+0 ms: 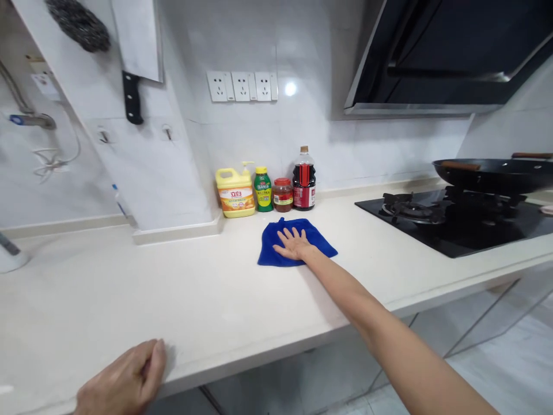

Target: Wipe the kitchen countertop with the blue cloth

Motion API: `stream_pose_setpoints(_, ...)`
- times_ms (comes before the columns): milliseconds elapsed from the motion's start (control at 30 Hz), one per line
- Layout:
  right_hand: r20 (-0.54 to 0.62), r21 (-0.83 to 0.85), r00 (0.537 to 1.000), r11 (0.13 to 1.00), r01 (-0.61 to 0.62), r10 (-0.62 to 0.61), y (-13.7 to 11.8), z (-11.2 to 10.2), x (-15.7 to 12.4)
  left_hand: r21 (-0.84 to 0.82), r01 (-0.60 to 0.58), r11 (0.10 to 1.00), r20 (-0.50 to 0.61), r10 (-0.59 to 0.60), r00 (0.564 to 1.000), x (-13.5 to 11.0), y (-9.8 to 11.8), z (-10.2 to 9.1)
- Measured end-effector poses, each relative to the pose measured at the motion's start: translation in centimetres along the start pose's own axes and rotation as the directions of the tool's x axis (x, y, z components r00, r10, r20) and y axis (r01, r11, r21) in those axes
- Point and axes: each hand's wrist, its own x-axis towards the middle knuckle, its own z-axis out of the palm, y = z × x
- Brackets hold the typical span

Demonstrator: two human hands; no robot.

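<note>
A blue cloth (317, 245) lies spread on the white countertop (194, 288). My right hand (294, 245) presses flat on it, palm down with the fingers spread. Near the front edge of the counter, at the lower left, my left hand (125, 377) rests in a loose fist, with nothing showing in it. Just behind the cloth, against the wall, stand a yellow jug with a pump (235, 196), a green bottle with a yellow cap (263, 190), a red-lidded jar (283, 196) and a large dark sauce bottle (304, 184).
To the right, a wok (496, 173) sits on a black gas hob (453, 222) under a range hood (432, 57). A cleaver (138, 46) and a steel scourer (80, 24) hang on the wall pillar, which juts onto the counter. A white object (9, 256) stands at the far left.
</note>
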Motion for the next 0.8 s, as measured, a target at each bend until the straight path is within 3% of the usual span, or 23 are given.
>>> stream_pose_setpoints(167,0.014,0.007,0.997,0.997,0.077,-0.078,-2.4,0.4,-3.4,0.060,-0.036,0.998,0.108,0.030,0.994,0.7,0.6,-0.7)
stream_pose_setpoints(400,0.006,0.019,0.984,0.984,0.176,-0.176,-3.8,0.7,-9.0,0.018,-0.038,0.999,0.195,0.033,0.980,0.9,2.4,-3.2)
stream_pose_setpoints(633,0.017,0.045,0.971,0.970,0.239,-0.240,-2.6,0.6,-15.8,-0.038,-0.053,0.998,0.286,0.062,0.956,1.1,2.6,-4.4)
stream_pose_setpoints(800,0.025,0.074,0.972,0.970,0.232,-0.234,-0.8,0.6,-18.0,-0.005,-0.165,0.986,0.363,0.155,0.919,2.1,2.2,-5.2)
